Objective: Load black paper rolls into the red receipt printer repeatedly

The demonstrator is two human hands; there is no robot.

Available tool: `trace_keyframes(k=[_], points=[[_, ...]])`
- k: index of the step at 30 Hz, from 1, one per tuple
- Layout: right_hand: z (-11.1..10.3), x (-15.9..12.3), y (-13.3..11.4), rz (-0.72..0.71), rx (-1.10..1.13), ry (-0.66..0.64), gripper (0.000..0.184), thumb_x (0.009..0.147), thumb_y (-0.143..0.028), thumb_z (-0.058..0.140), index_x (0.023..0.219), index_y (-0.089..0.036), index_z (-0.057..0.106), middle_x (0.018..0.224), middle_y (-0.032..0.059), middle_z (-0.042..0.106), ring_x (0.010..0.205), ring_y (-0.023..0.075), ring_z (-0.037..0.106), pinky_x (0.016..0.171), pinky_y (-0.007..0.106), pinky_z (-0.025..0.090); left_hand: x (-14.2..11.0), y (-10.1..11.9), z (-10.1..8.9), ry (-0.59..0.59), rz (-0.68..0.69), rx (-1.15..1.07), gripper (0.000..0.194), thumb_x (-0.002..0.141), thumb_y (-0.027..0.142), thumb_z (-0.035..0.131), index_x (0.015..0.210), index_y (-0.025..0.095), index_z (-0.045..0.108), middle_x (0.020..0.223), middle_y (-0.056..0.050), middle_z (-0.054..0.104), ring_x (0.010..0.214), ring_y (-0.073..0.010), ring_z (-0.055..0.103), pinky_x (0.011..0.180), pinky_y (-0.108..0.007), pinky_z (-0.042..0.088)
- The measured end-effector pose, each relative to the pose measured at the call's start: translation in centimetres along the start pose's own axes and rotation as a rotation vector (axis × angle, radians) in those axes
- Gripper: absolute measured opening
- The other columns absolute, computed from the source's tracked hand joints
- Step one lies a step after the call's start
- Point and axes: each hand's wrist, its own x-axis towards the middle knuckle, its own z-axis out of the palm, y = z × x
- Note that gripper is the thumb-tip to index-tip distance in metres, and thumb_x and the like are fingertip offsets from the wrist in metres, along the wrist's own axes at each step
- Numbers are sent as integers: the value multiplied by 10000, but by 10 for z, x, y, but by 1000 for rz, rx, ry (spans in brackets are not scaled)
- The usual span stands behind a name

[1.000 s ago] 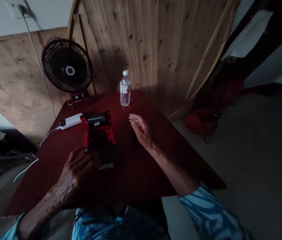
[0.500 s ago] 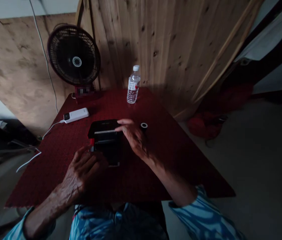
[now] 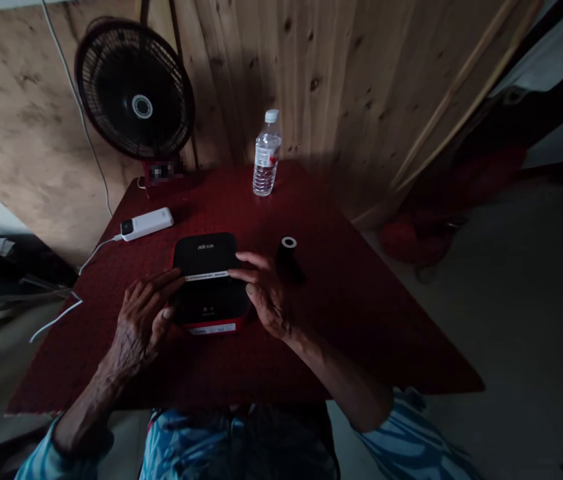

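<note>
A small black device with red sides (image 3: 208, 309), looking like a compact label printer, lies on the table in front of me. Its rear black panel (image 3: 206, 252) carries pale lettering, and a white printed strip (image 3: 206, 275) crosses its middle. My left hand (image 3: 141, 317) rests at its left side, fingers stretched out and tips by the strip's left end. On the opposite side, my right hand (image 3: 266, 290) has its fingers extended and apart, touching the device's right edge near the strip. Just beyond the right hand stands a dark roll (image 3: 288, 260) with a white ring on top.
A water bottle (image 3: 266, 157) stands at the back of the red table (image 3: 361, 333). To its left is a dark fan (image 3: 136, 100). A white power bank (image 3: 146, 224) with a cable lies at the left. Wooden boards (image 3: 331, 87) rise behind.
My left hand has shifted from the device's front to its left side, fingers straightened. The right hand has loosened its pinch on the rear panel. The dark roller area seen before is now covered.
</note>
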Motion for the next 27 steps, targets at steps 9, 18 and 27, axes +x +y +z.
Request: trace_keyframes(k=[9, 18, 27], points=[[8, -4, 5, 18, 5, 44, 485, 1054, -536, 269, 1252, -330, 659, 1382, 51, 592, 1294, 252, 551, 1095, 503, 444, -10, -4, 12, 90, -238, -407, 354, 1059, 369, 414, 1267, 279, 686, 1395, -56, 649, 1321, -258, 555, 1103, -419, 406], [17, -12, 11, 199, 83, 148, 514, 1026, -601, 331, 1399, -318, 543, 1367, 66, 626, 1293, 249, 583, 1106, 475, 476, 5, -7, 28, 110, -767, -1252, 636, 803, 285, 726, 1421, 293, 578, 1519, -43, 555, 1451, -342, 427, 1164, -461, 397], [16, -13, 1, 380, 195, 120, 579, 1002, -652, 346, 1431, -302, 517, 1457, 73, 582, 1356, 253, 551, 1154, 475, 452, 13, -18, 31, -30, -734, -1395, 759, 746, 245, 715, 1479, 300, 527, 1505, -37, 571, 1439, -358, 439, 1128, -440, 444]])
